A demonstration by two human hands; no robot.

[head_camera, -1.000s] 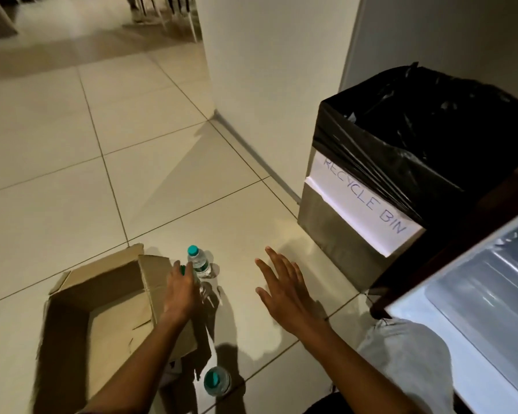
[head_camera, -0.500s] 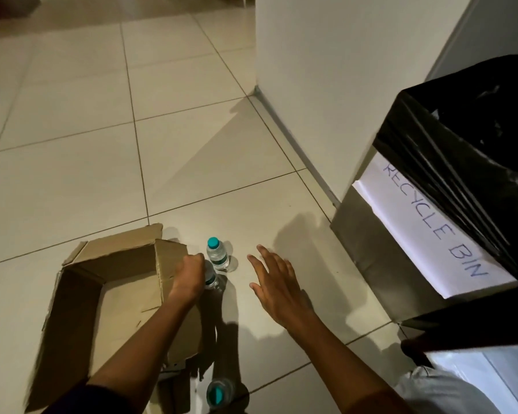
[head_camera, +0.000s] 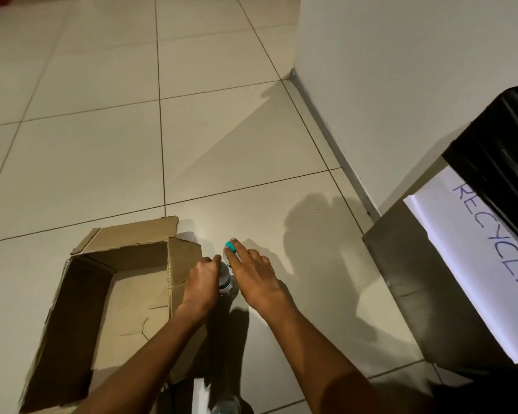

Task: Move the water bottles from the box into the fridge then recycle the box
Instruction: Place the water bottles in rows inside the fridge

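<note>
Left hand point(head_camera: 202, 279) curls round 1 water bottle point(head_camera: 225, 282) on floor tile beside cardboard box point(head_camera: 81, 294). Right hand point(head_camera: 251, 271), fingers straight, touches teal cap point(head_camera: 230, 245) of 2nd bottle, likely for 2-at-once carry. Box open, looks emptied. 3rd bottle point(head_camera: 226, 406) at bottom edge. Black-lined recycle bin point(head_camera: 461, 279) right; fridge unseen.

We see a floor of large pale beige glossy tiles point(head_camera: 87, 162) with thin dark grout lines. A plain white wall point(head_camera: 401, 70) rises at right, its corner edged by a grey metal skirting strip point(head_camera: 332, 138).
</note>
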